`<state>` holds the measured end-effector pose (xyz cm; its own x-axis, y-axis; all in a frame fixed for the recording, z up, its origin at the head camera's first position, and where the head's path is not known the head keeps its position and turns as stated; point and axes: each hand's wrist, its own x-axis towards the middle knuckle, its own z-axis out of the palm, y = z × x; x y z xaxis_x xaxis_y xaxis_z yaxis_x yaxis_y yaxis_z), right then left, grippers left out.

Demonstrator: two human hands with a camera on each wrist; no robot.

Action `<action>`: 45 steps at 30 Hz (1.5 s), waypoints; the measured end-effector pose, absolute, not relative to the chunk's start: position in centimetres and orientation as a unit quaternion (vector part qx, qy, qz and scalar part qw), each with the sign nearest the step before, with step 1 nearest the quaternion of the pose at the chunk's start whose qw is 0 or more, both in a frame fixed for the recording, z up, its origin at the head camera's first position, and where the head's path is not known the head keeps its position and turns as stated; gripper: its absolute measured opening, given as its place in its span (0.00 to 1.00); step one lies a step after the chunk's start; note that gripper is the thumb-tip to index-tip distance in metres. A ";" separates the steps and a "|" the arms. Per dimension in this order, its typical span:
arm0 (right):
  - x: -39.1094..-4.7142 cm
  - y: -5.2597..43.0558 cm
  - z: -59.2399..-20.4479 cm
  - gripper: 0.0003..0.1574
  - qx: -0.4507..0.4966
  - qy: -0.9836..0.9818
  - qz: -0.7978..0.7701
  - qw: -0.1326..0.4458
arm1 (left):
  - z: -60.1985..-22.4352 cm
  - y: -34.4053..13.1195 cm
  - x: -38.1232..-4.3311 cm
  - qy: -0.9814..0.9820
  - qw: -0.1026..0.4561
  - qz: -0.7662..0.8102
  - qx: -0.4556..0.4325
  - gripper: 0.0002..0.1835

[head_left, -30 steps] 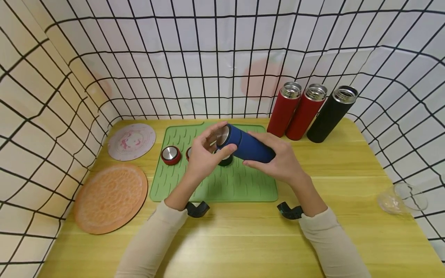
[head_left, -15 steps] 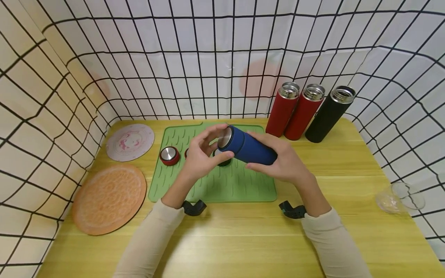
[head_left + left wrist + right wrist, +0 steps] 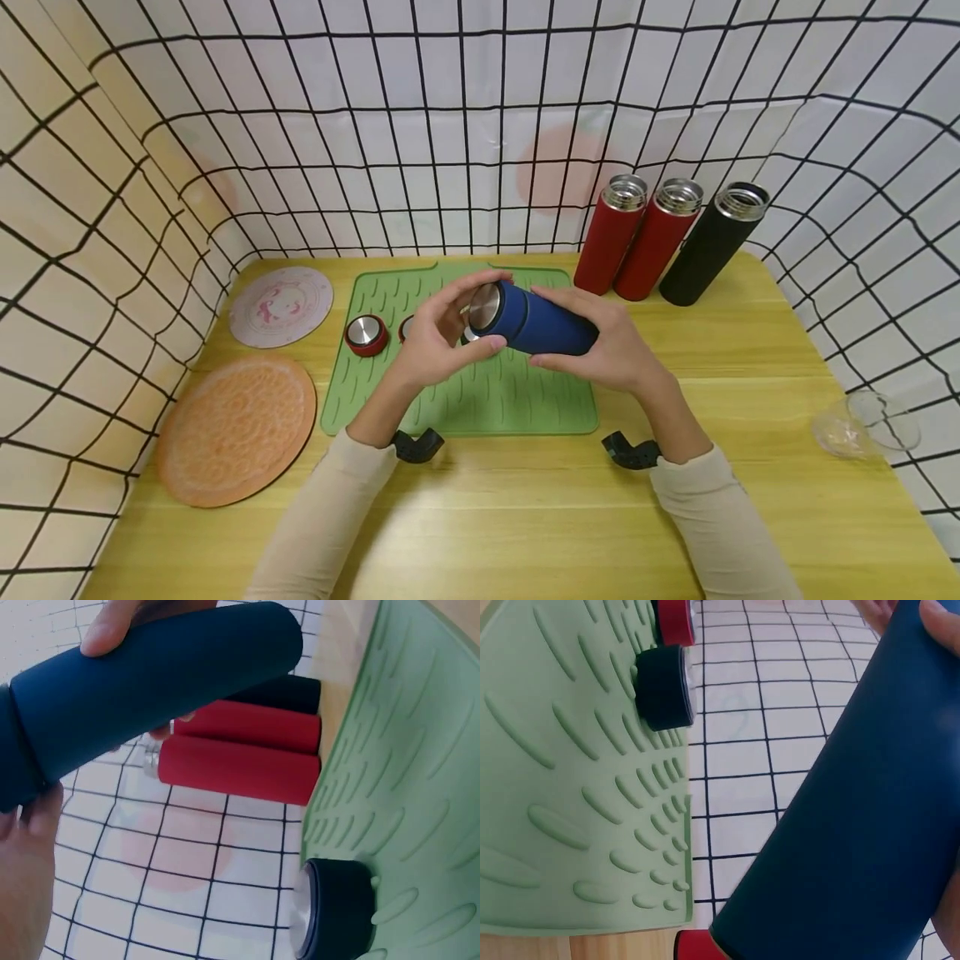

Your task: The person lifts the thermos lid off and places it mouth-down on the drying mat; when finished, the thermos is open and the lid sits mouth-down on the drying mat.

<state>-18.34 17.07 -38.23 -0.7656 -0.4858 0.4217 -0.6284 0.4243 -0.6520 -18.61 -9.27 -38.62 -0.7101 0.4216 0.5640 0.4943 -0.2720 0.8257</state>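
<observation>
A blue thermos (image 3: 553, 323) is held tilted above the green mat (image 3: 525, 400), its capped end toward the left. My right hand (image 3: 611, 342) grips the body near the base. Fingers and thumb of my left hand (image 3: 438, 333) curl round the blue lid (image 3: 512, 313), whose steel top (image 3: 485, 306) faces left. In the left wrist view a thin seam parts the lid from the body (image 3: 157, 682). Below, on the mat, stand a red lid (image 3: 366, 335), a second red lid (image 3: 406, 328) mostly hidden by my left hand, and a black lid (image 3: 337, 909).
Two uncapped red thermoses (image 3: 611, 242) (image 3: 657, 246) and an uncapped black thermos (image 3: 708, 250) stand at the back right. To the left lie a pink-patterned round mat (image 3: 281, 307) and an orange round mat (image 3: 238, 431). A clear glass (image 3: 862, 425) is at the right edge. A grid-patterned cloth (image 3: 420, 125) encloses the table.
My left hand has shifted its grip slightly on the lid, its fingers now further over the top. The thermos stays between both hands at nearly the same place and tilt.
</observation>
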 end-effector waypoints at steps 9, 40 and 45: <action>-18.4 17.4 -38.2 0.53 0.328 -0.840 0.423 0.091 | -38.4 -9.1 -18.5 -0.630 0.031 -0.680 -0.373 0.44; -18.3 18.1 -38.0 0.53 0.315 -0.845 0.424 0.085 | -38.4 -9.4 -18.7 -0.614 0.002 -0.683 -0.395 0.44; -18.4 18.2 -38.1 0.53 0.309 -0.846 0.429 0.076 | -38.4 -9.4 -18.7 -0.600 0.008 -0.699 -0.388 0.39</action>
<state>-18.35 18.23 -38.11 -0.7974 -0.4580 0.3930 -0.5877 0.4413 -0.6781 -18.68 -9.38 -38.41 -0.6989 0.4551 0.5518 0.4768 -0.2787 0.8337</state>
